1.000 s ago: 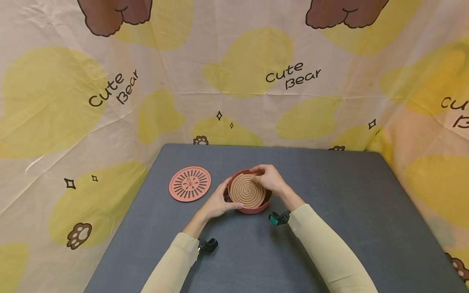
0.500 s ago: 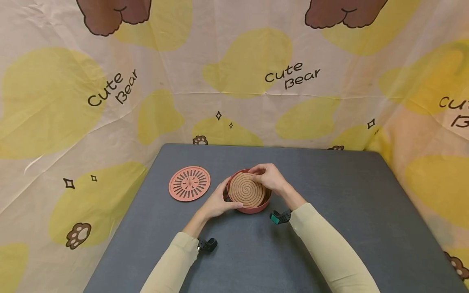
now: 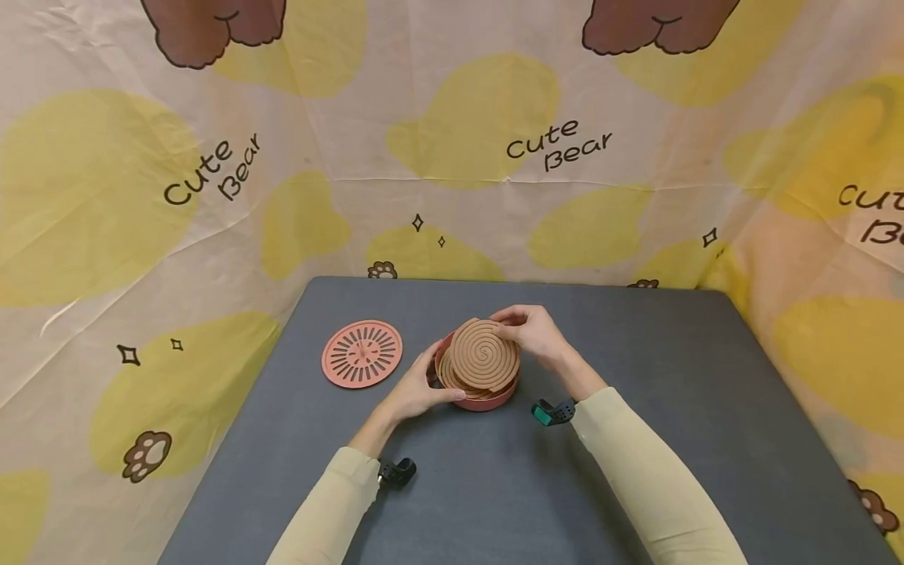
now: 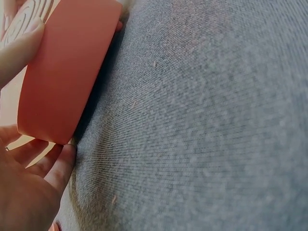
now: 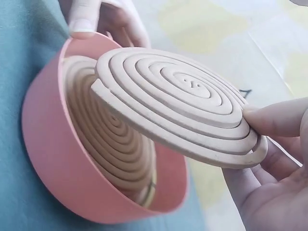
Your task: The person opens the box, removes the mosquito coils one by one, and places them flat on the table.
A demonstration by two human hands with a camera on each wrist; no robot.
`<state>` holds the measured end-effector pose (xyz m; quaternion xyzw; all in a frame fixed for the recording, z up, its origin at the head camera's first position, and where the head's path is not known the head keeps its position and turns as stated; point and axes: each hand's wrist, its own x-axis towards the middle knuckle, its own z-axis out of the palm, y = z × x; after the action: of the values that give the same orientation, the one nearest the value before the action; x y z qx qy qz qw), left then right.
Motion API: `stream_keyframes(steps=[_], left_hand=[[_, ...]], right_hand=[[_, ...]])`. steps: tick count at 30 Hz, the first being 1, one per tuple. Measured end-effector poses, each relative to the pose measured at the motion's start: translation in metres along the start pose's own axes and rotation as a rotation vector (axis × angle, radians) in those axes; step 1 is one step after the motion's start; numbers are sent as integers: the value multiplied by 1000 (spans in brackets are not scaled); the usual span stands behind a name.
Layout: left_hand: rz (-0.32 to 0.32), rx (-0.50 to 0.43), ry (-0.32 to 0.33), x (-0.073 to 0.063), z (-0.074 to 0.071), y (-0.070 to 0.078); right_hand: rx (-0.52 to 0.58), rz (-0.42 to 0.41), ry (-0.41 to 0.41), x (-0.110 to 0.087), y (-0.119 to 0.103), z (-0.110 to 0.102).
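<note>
A flat tan mosquito coil [image 3: 483, 355] is pinched at its edge between the thumb and fingers of my right hand [image 3: 542, 339]. In the right wrist view the held coil [image 5: 163, 103] is tilted and raised above a round pink box [image 5: 43, 130]. Another coil [image 5: 113, 139] lies inside that box. My left hand [image 3: 418, 390] grips the box from its left side, thumb on the rim and fingers around the wall. The left wrist view shows the box's smooth outer wall [image 4: 72, 67] between thumb and fingers.
A round pink slotted lid [image 3: 362, 355] lies flat on the grey table [image 3: 678, 392], left of the box. Behind the table hangs a patterned cloth [image 3: 459, 118] with bear prints. A dark band with a green part [image 3: 542, 414] is at the right wrist.
My right hand has lifted the upper coil up and to the right, partly out of the box, uncovering the coil beneath. The left hand keeps its grip on the box.
</note>
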<state>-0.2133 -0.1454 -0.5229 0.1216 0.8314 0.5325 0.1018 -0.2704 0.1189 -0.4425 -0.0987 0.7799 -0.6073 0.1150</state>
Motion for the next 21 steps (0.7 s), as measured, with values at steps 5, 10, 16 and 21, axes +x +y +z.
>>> stream_keyframes(steps=[5, 10, 16, 21], left_hand=[[16, 0, 2, 1, 0, 0], [17, -21, -3, 2, 1, -1], [9, -44, -6, 2, 2, -1], [-12, -36, 4, 0, 2, 1]], right_hand=[[11, -5, 29, -2, -4, -17], [68, -5, 62, -5, -7, -36], [126, 2, 147, -7, -5, -61], [141, 2, 242, -8, 3, -79]])
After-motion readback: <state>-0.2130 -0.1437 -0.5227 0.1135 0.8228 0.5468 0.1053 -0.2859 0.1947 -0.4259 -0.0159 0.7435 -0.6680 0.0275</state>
